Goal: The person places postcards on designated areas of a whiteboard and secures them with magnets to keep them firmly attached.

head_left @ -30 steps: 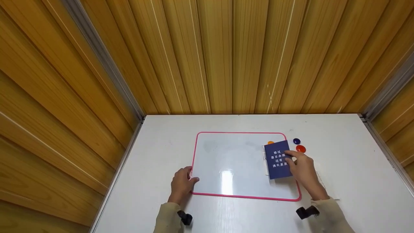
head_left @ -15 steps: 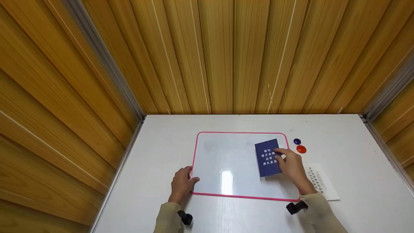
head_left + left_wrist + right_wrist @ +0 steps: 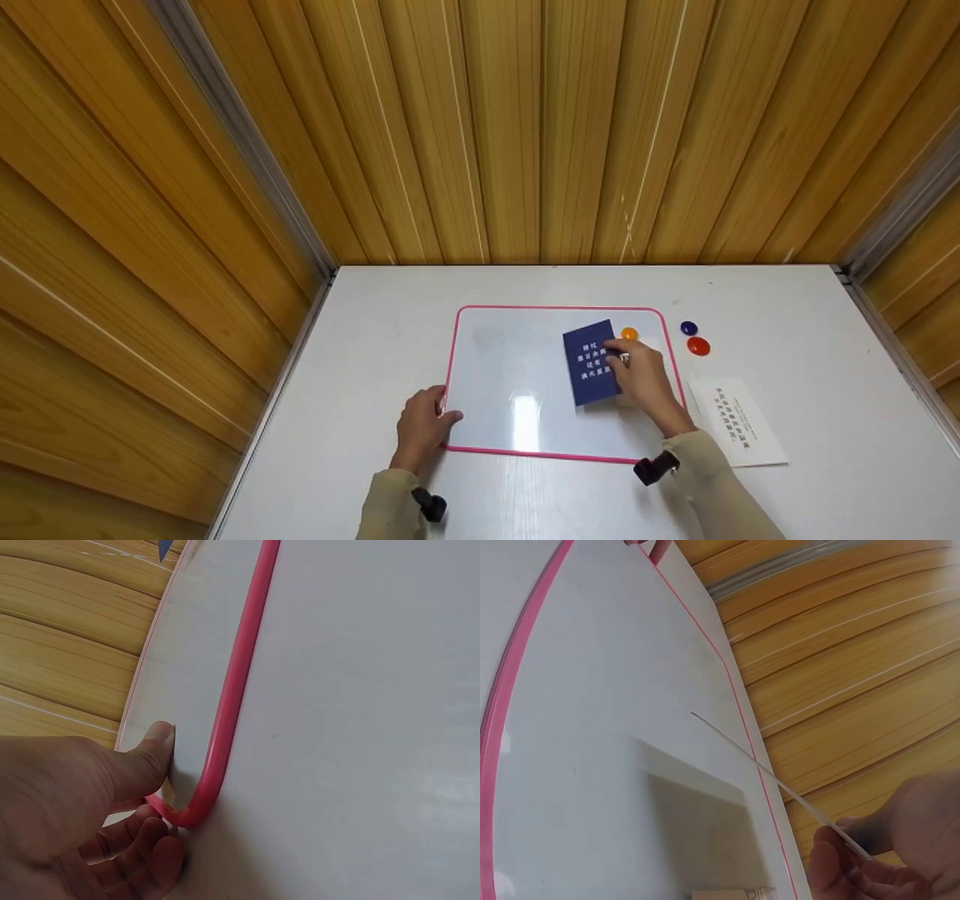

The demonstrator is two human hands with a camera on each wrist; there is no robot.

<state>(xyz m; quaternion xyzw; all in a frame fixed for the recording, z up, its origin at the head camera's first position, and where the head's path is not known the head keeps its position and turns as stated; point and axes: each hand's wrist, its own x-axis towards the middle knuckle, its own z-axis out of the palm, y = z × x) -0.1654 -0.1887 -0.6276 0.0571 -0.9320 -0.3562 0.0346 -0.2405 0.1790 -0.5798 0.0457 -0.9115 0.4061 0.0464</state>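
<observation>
My left hand [image 3: 426,424] grips the lower left corner of a whiteboard [image 3: 517,367] with a pink frame, thumb on its face and fingers curled beneath, as the left wrist view shows. Over the right half of the board, my right hand [image 3: 641,379] pinches the right edge of a dark blue card [image 3: 589,367] with white lettering. In the right wrist view the card [image 3: 780,784] appears edge-on, tilted above the board, its shadow falling on the white surface. A round orange magnet [image 3: 629,334] sits on the board near its upper right corner, beyond my right fingers.
Right of the board, a round dark blue magnet [image 3: 688,328] and a red one [image 3: 698,346] lie on the white table [image 3: 817,337]. Nearer lies a white card [image 3: 739,424] with printed characters. Wood-patterned panels [image 3: 510,135] rise behind the table.
My right hand has moved left across the board with the blue card. The orange magnet and the white card on the table show more fully now. My left hand stays in place.
</observation>
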